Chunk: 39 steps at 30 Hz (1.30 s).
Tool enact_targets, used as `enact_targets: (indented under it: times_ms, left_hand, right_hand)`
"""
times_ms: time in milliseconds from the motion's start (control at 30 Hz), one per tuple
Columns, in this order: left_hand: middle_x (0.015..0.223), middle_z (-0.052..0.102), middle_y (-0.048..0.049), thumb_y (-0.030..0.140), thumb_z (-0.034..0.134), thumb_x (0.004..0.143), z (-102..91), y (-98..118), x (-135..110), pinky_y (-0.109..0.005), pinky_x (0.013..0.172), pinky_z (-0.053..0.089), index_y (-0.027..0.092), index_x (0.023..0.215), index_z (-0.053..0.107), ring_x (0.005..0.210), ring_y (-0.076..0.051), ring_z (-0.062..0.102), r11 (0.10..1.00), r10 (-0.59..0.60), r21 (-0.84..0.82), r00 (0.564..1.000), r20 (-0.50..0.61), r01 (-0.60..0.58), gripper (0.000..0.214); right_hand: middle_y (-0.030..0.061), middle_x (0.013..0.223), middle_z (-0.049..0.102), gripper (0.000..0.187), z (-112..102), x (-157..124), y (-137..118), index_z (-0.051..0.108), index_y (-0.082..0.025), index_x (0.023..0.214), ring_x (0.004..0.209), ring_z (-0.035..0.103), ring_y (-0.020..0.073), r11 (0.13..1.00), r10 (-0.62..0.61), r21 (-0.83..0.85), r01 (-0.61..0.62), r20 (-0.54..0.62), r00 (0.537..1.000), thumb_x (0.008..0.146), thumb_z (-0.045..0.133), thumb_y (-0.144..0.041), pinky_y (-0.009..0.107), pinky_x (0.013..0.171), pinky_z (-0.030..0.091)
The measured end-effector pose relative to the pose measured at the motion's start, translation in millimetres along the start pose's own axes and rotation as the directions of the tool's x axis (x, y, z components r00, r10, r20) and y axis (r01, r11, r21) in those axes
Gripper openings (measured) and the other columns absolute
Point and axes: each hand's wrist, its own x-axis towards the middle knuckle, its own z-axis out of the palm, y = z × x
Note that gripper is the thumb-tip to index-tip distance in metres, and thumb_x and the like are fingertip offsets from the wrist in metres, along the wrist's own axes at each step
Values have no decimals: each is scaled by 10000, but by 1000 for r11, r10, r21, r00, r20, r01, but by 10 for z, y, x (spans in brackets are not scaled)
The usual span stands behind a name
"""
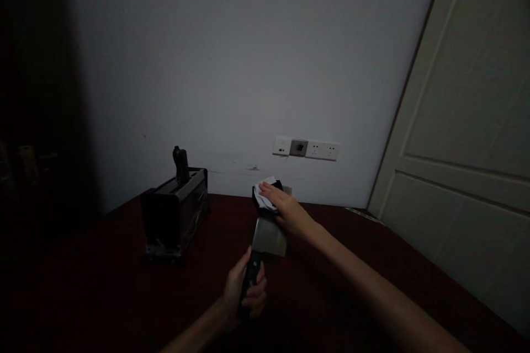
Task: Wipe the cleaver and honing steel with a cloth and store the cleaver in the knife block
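Wiping seems underway: left hand (244, 292) fingers clenched round the cleaver (270, 237) handle, right hand (289, 213) fingers flat, pressing a cloth (262, 196) onto the blade beneath them; the next stroke should avoid the edge.

Left hand (247, 289) low and near, fingers curled tight in a fist, forearm angled in from below. Right arm stretched far forward, right hand (285, 209) palm down, fingers seemingly flat in the gloom.

dark red table (372, 265), black-and-white cloth (265, 196), black knife block (176, 212)
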Motion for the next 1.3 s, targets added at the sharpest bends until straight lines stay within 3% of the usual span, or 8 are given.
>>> enact_targets:
  times_ms: [133,367,600,767,867,1000,1200,1300]
  left_hand:
    - [374,302,71,570,307,838,-25,17,4,-173,276,300,154,613,494,257,-40,140,1000,29,4,1000,-6,-29,509]
    - [375,318,67,578,337,824,5,-43,-1,-171,277,299,153,616,506,256,-40,161,999,-24,27,1000,-13,24,503]
    - [378,305,71,562,362,823,53,5,-5,-169,283,305,150,618,514,261,-36,151,1000,8,1,1000,-5,-8,484]
    - [384,322,68,563,390,811,72,-33,-2,-172,292,317,148,630,534,261,-34,172,999,-33,-11,999,19,33,475]
    - [383,316,66,562,345,829,67,-46,-2,-173,288,311,147,627,528,261,-36,170,1000,-24,-4,999,24,25,496]
    - [387,299,71,568,302,839,68,-10,-10,-171,290,306,148,628,507,268,-34,148,1000,-3,-6,1000,3,3,513]
    - [393,293,72,563,286,846,115,12,-29,-163,289,287,150,633,495,274,-34,151,1000,-24,16,1000,0,24,510]
    - [393,297,72,561,331,833,110,12,-29,-167,291,293,150,628,500,272,-33,157,999,-38,3,999,13,38,489]
  right_hand:
    - [164,1371,381,728,76,-64,-141,399,-110,1268,1308,256,190,999,-34,23,33,51,998,569,413,92,407,1048,297]
    - [129,1367,398,711,44,12,80,409,-153,1271,1298,281,182,995,96,-18,-100,-140,985,602,387,88,416,1065,267]
    - [142,1399,340,807,77,-190,-130,347,-155,1316,1316,231,190,1000,-8,26,8,0,1000,554,409,105,416,1057,278]
    - [147,1369,388,737,-111,-186,89,407,-140,1283,1293,291,207,988,152,-15,-154,-118,981,586,397,100,436,1063,270]
    - [121,1390,363,788,-58,-268,42,360,-179,1316,1302,268,202,992,121,-22,-125,-120,985,584,397,108,446,1060,273]
    - [125,1414,317,864,22,-414,-103,291,-179,1352,1314,236,203,999,43,9,-42,-17,999,550,420,115,429,1058,280]
    - [122,1388,366,783,-237,-437,140,361,-195,1314,1291,293,221,985,163,-33,-169,-135,977,595,430,105,473,1057,266]
    - [129,1402,338,770,-191,-520,50,336,-179,1327,1305,261,222,990,124,-59,-129,-90,988,614,445,89,454,1051,291]
